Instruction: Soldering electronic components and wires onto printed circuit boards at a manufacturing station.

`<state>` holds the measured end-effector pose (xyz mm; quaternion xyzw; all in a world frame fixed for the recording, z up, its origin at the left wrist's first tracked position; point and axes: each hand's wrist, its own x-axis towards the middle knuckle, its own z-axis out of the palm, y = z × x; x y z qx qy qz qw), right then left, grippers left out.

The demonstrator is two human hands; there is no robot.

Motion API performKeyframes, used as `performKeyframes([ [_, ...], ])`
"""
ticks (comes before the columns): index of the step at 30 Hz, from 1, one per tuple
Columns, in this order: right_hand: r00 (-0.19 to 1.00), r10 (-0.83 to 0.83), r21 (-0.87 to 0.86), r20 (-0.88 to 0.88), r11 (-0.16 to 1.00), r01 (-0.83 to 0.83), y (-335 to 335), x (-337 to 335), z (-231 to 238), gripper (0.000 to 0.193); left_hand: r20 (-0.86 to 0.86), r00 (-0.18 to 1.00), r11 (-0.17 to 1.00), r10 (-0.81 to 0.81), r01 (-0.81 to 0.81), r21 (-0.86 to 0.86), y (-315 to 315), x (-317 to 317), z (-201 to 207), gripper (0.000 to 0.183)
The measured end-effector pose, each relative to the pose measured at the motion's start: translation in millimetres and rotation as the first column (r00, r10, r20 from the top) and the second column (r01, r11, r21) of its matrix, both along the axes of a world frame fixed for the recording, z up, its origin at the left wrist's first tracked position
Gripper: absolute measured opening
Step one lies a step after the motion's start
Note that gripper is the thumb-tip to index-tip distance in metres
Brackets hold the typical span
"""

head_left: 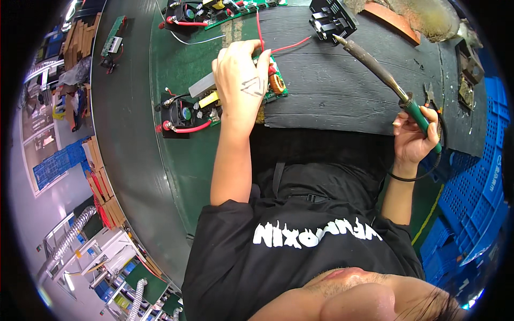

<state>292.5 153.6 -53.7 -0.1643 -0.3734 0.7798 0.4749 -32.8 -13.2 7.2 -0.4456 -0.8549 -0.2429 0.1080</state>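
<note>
My right hand (412,136) is wrapped round the green handle of a soldering iron (377,69). The iron's tip is close to the metal contacts of a black plastic socket part (333,21); I cannot tell whether they touch. My left hand (241,80) lies over a green circuit board (278,96), its thumb and forefinger closed on a thin red wire (292,46). That wire stretches right toward the black part. Under the left hand the board is partly hidden; a copper coil (277,83), a small black fan (184,114) and a thick red cable (190,129) show around it.
Another board (241,12) with a fan and red cables lies at the far edge. Pliers (429,95) rest on the dark wooden board (326,101) at right. A brown-orange strip (393,23) and a sponge-like lump (428,18) sit far right. Blue crates (471,187) stand beyond.
</note>
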Motion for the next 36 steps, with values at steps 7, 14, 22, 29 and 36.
performKeyframes([
  [7, 1.0, 0.02, 0.026, 0.0, 0.999, -0.02, 0.4, -1.6, 1.2, 0.046, 0.39, 0.913, 0.958, -0.118, 0.001, 0.287, 5.5, 6.7, -11.4, 0.01],
  [14, 1.0, 0.004, 0.025, 0.001, 1.0, -0.004, -0.4, -2.3, 2.1, 0.045, 0.219, 0.945, 0.924, -0.241, 0.154, 0.351, 18.1, 18.9, -10.7, 0.01],
  [22, 1.0, -0.008, 0.025, 0.025, 1.0, 0.007, 0.3, -2.9, 3.1, 0.046, 0.305, 0.919, 0.938, -0.252, 0.154, 0.31, 25.6, 13.2, -0.9, 0.011],
  [29, 1.0, -0.017, 0.024, 0.025, 1.0, 0.017, 1.4, -2.2, 1.5, 0.045, 0.535, 0.794, 0.872, -0.289, -0.012, 0.489, 25.0, 9.1, 9.6, 0.013],
  [36, 1.0, -0.018, -0.012, -0.013, 1.0, 0.017, 1.1, -1.6, 0.6, 0.045, 0.532, 0.783, 0.885, -0.321, 0.048, 0.463, 34.8, 16.6, -3.5, 0.012],
])
